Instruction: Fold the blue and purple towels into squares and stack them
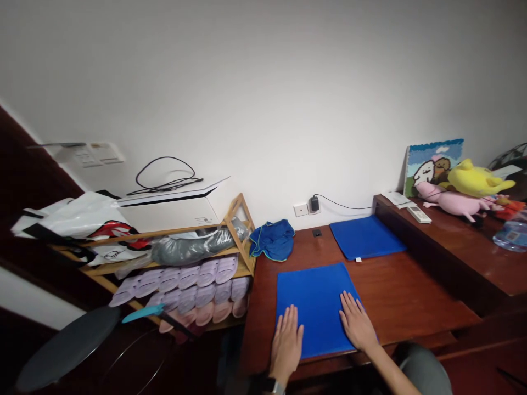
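A flat blue cloth [315, 307] lies spread on the brown wooden desk [411, 291]. My left hand [287, 340] rests flat on the cloth's near left edge, fingers stretched out. On its right edge lies my right hand [356, 321], also flat with the fingers extended. Neither hand holds anything. Farther back on the desk is a second blue piece, folded flat [366, 237], with a small white tag at its near edge. A crumpled blue cloth [272, 240] with a light green edge sits at the back left.
Left of the desk stands a wooden rack [241, 236] with lilac and pink slippers [206, 293], bags and a white box [177, 211]. A raised ledge [461, 252] on the right bears plush toys [473, 178], a remote [419, 214] and a plastic bottle [513, 236]. A black charger [314, 203] is plugged into the wall.
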`<act>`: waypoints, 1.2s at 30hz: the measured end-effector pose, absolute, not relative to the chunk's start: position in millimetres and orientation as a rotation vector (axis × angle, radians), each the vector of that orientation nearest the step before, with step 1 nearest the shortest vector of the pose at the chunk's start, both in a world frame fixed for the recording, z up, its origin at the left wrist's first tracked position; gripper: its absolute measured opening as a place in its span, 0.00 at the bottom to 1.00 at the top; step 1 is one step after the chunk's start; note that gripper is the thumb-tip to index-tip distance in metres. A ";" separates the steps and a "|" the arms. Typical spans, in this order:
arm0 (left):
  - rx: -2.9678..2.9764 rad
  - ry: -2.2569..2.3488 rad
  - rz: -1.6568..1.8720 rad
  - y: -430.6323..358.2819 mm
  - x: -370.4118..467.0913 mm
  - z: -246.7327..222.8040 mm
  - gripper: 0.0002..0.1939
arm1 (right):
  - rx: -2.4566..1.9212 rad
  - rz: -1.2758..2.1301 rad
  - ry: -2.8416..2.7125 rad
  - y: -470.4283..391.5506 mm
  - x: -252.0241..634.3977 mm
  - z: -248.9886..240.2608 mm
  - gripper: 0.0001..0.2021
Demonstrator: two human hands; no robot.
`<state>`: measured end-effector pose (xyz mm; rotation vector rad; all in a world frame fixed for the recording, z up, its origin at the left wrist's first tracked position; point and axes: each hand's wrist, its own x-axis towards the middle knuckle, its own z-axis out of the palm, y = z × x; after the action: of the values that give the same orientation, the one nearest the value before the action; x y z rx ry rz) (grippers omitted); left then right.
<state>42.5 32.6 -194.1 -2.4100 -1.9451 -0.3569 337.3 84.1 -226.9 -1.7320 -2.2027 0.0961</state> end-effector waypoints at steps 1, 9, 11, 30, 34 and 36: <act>-2.358 -1.982 -0.352 25.5 23.2 -197.7 0.31 | -1.732 0.105 -2.206 84.4 337.0 -223.9 0.31; -2.160 -1.971 -0.502 3.4 -21.4 -195.9 0.33 | -1.753 0.261 -2.203 80.9 337.0 -202.4 0.31; -2.152 -1.945 -0.584 13.3 12.9 -178.4 0.32 | -1.718 0.244 -2.180 78.9 336.4 -200.7 0.32; -2.015 -2.101 -0.564 -11.0 29.8 -243.1 0.34 | -1.688 0.337 -2.157 72.0 333.7 -214.8 0.31; -2.058 -2.026 -0.629 12.5 38.6 -208.9 0.33 | -1.690 0.402 -2.001 87.6 346.8 -212.4 0.32; -2.220 -1.913 -0.659 45.6 66.8 -180.1 0.31 | -1.672 0.353 -1.930 108.7 352.7 -202.2 0.33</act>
<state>66.8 45.6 -180.1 -2.2200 -1.9130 -0.6593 352.7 108.7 -202.2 -1.6716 -1.9303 0.3525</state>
